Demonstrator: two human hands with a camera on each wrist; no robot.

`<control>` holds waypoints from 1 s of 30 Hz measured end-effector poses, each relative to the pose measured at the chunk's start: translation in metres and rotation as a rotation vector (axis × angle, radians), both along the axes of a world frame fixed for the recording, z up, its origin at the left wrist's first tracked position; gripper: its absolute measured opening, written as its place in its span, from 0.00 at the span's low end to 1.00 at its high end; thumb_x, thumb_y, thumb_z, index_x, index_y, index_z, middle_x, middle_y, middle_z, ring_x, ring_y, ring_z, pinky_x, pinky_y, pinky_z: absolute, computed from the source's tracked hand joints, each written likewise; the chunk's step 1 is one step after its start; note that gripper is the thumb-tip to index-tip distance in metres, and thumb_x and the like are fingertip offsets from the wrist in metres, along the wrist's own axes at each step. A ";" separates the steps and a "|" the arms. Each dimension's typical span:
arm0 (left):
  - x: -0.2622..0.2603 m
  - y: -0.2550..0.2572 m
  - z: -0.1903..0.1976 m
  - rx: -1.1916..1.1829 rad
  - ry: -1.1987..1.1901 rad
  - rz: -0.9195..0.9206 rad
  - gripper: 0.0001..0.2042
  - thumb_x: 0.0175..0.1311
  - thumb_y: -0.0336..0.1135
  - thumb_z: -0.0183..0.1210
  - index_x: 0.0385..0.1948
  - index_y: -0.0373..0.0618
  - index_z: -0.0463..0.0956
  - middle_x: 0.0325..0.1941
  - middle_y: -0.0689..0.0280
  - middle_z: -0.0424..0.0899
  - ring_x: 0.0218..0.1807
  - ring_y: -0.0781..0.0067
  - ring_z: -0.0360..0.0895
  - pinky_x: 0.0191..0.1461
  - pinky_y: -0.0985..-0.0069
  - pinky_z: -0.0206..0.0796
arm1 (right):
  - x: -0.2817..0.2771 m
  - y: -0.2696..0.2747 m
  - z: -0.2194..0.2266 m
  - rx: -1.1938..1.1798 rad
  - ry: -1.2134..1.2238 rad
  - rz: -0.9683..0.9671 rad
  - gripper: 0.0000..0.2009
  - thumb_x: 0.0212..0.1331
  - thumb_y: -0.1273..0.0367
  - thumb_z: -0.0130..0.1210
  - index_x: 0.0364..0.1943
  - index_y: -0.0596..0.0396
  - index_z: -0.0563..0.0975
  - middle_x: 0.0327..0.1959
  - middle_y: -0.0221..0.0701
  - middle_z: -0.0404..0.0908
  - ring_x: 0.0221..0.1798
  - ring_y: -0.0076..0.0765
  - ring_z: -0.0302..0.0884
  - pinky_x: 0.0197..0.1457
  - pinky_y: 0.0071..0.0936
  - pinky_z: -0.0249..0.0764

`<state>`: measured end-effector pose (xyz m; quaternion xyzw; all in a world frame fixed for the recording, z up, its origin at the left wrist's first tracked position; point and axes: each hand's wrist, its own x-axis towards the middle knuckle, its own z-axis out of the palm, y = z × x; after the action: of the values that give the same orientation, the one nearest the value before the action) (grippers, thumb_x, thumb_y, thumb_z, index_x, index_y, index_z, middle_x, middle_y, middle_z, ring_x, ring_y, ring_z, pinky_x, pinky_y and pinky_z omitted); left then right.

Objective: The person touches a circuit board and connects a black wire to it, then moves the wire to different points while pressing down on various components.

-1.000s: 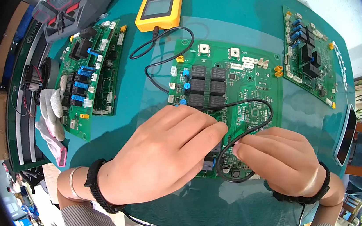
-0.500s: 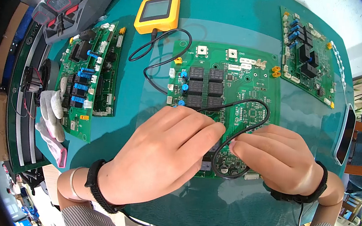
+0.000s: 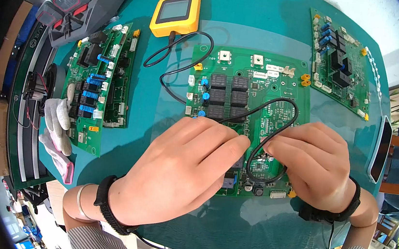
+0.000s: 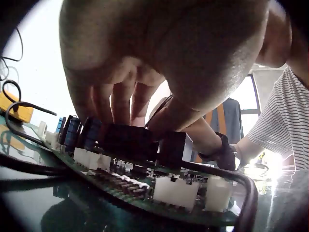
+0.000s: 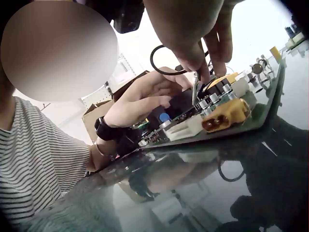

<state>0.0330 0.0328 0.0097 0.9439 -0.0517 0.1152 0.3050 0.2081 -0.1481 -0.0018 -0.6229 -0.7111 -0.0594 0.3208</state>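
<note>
A green circuit board point(image 3: 237, 65) lies on the table, with two columns of black relays point(image 3: 217, 96). My left hand point(image 3: 180, 166) covers its left lower part; in the left wrist view, bent fingers point(image 4: 137, 99) and the thumb hold the board at its black relays. Over the board's right half, my right hand point(image 3: 315, 161) pinches the slim probe of a black cable point(image 3: 284, 100), its silver tip point(image 5: 195, 89) down among the components. From under the left hand the cable loops across to the right fingertips. The fingers hide most of the probe.
A yellow meter point(image 3: 176, 11) joined to the black cable lies behind the board. More circuit boards stand at left point(image 3: 86, 137) and lie at back right point(image 3: 338, 56). Gloves point(image 3: 59, 119) are at the left, a phone point(image 3: 381, 148) at the right edge, a grey power tool point(image 3: 94, 11) at back left.
My right hand has shifted a little away from me over the board, and the cable loop has moved with it, its lower bend rising. My left hand stays in place.
</note>
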 end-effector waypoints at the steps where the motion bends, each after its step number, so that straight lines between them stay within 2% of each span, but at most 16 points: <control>1: 0.000 0.000 0.000 0.003 -0.001 0.000 0.22 0.50 0.18 0.64 0.51 0.37 0.78 0.47 0.55 0.82 0.48 0.49 0.80 0.53 0.58 0.74 | 0.000 0.000 0.001 -0.006 -0.012 -0.011 0.18 0.37 0.72 0.63 0.39 0.59 0.82 0.37 0.33 0.85 0.39 0.37 0.84 0.38 0.31 0.79; 8: 0.000 0.000 0.001 -0.004 0.014 0.003 0.23 0.49 0.18 0.64 0.52 0.37 0.78 0.47 0.56 0.82 0.49 0.50 0.81 0.53 0.58 0.74 | 0.001 -0.001 0.003 -0.048 -0.065 -0.036 0.17 0.37 0.71 0.63 0.38 0.56 0.83 0.37 0.31 0.85 0.41 0.37 0.84 0.39 0.31 0.79; 18: 0.000 0.000 0.001 -0.001 0.011 0.006 0.22 0.49 0.18 0.64 0.51 0.38 0.78 0.47 0.56 0.82 0.48 0.50 0.81 0.53 0.59 0.74 | 0.000 0.000 0.002 -0.008 -0.024 -0.020 0.17 0.38 0.71 0.62 0.39 0.57 0.83 0.37 0.33 0.84 0.40 0.40 0.84 0.38 0.33 0.80; 27: 0.000 0.000 0.000 -0.001 -0.002 0.002 0.22 0.50 0.19 0.63 0.51 0.38 0.78 0.46 0.57 0.81 0.48 0.51 0.81 0.52 0.59 0.73 | -0.001 -0.001 0.002 -0.066 0.078 -0.019 0.16 0.37 0.80 0.65 0.36 0.60 0.80 0.31 0.35 0.81 0.36 0.43 0.82 0.37 0.37 0.80; 30: 0.000 0.000 0.000 0.002 -0.008 0.002 0.21 0.51 0.19 0.63 0.51 0.38 0.78 0.46 0.56 0.81 0.48 0.51 0.81 0.52 0.59 0.73 | -0.001 -0.001 0.005 -0.093 0.193 -0.023 0.16 0.37 0.80 0.64 0.36 0.60 0.80 0.32 0.36 0.81 0.36 0.45 0.82 0.37 0.37 0.80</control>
<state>0.0332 0.0326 0.0096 0.9438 -0.0522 0.1190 0.3038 0.2067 -0.1491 0.0034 -0.6478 -0.6717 0.0303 0.3581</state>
